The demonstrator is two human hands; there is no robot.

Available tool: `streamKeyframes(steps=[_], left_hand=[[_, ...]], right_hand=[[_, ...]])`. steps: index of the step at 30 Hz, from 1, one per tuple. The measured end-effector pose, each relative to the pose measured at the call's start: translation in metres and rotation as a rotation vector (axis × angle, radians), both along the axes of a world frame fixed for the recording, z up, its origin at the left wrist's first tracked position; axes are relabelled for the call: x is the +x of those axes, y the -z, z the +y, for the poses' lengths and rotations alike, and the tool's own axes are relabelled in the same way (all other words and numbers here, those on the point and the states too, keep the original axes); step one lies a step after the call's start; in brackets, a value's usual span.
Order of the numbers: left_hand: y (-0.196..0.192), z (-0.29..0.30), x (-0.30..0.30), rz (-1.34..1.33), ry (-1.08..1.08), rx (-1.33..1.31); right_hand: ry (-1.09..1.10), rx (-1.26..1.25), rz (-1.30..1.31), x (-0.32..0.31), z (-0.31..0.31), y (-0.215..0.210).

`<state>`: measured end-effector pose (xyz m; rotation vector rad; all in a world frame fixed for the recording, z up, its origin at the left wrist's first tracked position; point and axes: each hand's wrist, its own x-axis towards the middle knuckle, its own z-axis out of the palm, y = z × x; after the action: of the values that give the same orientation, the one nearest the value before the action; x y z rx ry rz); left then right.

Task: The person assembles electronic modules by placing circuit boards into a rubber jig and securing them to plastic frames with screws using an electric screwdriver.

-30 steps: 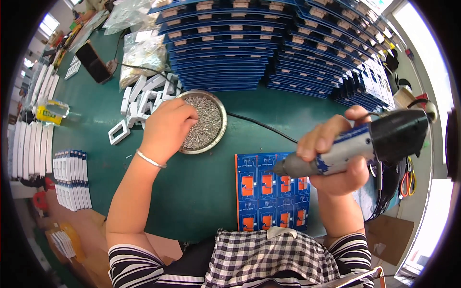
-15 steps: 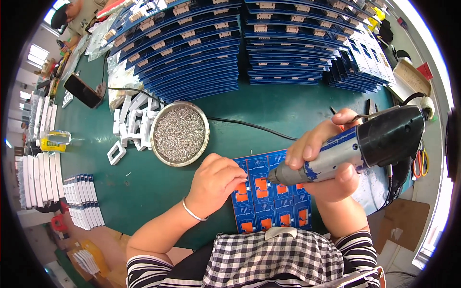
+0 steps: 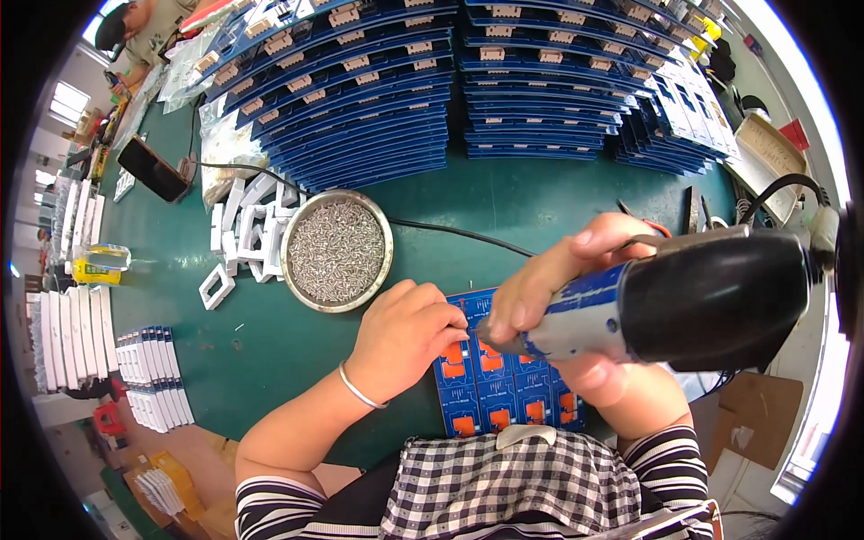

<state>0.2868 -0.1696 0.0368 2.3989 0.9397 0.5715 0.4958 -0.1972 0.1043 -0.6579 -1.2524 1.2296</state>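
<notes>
My right hand point(image 3: 551, 281) wraps around an electric screwdriver point(image 3: 684, 301) with a black rear and a scuffed silver and blue front. It is tilted, its nose low over the upper part of a blue circuit board panel point(image 3: 468, 396) with orange patches. The body and my fingers hide much of the panel's right side. At the panel's left edge, my left hand point(image 3: 400, 337) is closed in a pinch, its fingertips near the screwdriver's nose; whatever they hold is too small to make out. Beyond that hand stands a round metal bowl point(image 3: 389, 265) full of small screws point(image 3: 335, 250).
Tall stacks of blue circuit boards point(image 3: 351, 135) fill the table's far side. White plastic frames point(image 3: 256, 225) lie left of the bowl, with a black cable point(image 3: 468, 236) behind it. Farther left are a phone point(image 3: 153, 169) and rows of white parts point(image 3: 155, 382). Another person point(image 3: 139, 40) is at the far left.
My right hand has moved left with the screwdriver, bringing its nose closer to my left fingertips. The screwdriver's rear has swung lower and nearer. My left hand is almost still.
</notes>
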Motion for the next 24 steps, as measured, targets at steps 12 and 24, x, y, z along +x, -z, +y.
streamKeyframes(steps=[12,24], left_hand=[[0.009,-0.001,-0.001,-0.175,-0.032,-0.047],[-0.014,0.006,-0.023,-0.142,-0.063,-0.074]], right_hand=[[-0.113,0.164,0.039,-0.019,0.02,0.02],[-0.023,0.358,-0.735,-0.031,0.024,-0.014]])
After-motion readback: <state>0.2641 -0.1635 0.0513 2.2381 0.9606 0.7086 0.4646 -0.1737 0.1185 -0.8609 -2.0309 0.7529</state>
